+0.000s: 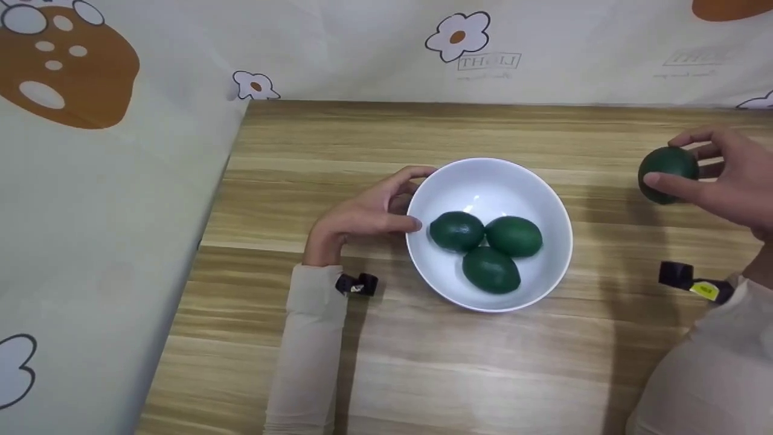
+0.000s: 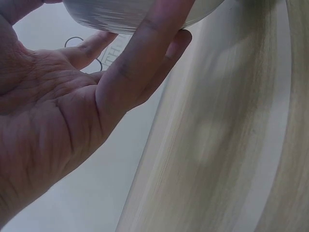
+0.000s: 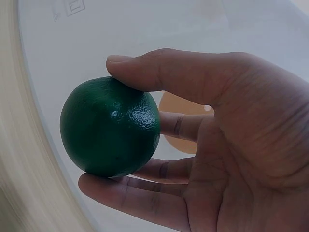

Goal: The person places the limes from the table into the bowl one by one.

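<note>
A white bowl (image 1: 492,184) stands near the middle of the table, with three dark green limes (image 1: 457,231) grouped in its lower part. My left hand (image 1: 379,208) grips the bowl's left side, thumb at the rim and fingers curved along the outer wall. In the left wrist view the bowl's underside (image 2: 111,17) shows at the top, between thumb and fingers. Off to the right, my right hand (image 1: 734,178) holds another lime (image 1: 667,174) above the table. The right wrist view shows this glossy lime (image 3: 110,128) pinched between thumb and fingertips.
The wood-grain table (image 1: 272,181) ends at a pale printed cloth (image 1: 362,54) behind and to the left. Small black wrist devices sit at the left cuff (image 1: 356,284) and the right cuff (image 1: 694,281).
</note>
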The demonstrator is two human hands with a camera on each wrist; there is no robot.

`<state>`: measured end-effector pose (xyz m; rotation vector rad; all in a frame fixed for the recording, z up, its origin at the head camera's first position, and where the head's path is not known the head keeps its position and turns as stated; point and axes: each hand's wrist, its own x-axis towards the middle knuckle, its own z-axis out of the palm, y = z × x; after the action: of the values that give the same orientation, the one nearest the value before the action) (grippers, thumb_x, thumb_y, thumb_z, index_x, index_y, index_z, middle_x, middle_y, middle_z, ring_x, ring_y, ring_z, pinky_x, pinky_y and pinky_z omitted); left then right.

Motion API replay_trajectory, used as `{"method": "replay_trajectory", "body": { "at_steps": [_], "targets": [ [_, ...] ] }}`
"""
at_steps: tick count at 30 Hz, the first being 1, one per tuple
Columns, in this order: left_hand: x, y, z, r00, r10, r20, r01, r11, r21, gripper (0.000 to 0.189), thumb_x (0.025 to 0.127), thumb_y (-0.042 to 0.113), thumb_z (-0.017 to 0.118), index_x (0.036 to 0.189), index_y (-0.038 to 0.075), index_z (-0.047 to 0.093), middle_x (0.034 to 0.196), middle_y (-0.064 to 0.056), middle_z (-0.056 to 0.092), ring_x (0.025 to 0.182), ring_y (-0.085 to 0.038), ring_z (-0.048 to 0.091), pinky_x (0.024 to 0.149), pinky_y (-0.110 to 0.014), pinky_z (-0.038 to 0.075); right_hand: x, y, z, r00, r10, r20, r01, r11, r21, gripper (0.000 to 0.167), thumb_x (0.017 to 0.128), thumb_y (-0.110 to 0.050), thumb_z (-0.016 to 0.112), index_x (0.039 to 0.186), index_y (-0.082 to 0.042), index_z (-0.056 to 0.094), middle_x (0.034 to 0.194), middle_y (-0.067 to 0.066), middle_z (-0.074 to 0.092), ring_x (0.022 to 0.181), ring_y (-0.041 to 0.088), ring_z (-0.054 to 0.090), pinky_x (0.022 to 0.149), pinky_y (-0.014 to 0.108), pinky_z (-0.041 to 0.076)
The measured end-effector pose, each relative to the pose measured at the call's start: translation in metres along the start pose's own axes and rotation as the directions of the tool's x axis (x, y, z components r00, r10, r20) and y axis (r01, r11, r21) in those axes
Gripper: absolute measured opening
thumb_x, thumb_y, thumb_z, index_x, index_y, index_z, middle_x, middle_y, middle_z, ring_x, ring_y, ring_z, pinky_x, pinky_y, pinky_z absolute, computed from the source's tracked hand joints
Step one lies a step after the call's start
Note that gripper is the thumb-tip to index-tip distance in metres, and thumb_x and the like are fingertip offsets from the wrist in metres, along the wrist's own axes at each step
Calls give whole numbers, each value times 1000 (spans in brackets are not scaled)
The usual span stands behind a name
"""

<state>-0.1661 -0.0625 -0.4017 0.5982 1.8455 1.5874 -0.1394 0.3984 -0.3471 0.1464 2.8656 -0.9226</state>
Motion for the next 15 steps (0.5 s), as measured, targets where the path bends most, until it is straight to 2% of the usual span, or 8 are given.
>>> {"method": "replay_trajectory", "body": {
  "at_steps": [9,15],
  "targets": [
    [-1,0,0,1000,-1,-1,1,1000,-19,85,86,-1,72,162,14,35,147,-19,52,137,-31,59,109,-40,54,-5,-7,2,999,19,36,-18,999,-44,80,100,-47,69,153,5,37,145,44,41,124,66,48,57,11,36],
    [0,-1,0,1000,-8,7,8,1000,-31,84,87,-1,71,161,14,35,148,-18,51,136,-31,59,107,-41,55,-8,-10,4,999,-3,42,4,999,-34,76,98,-44,73,149,2,41,143,41,44,122,62,51,58,12,37]
  ]
}}
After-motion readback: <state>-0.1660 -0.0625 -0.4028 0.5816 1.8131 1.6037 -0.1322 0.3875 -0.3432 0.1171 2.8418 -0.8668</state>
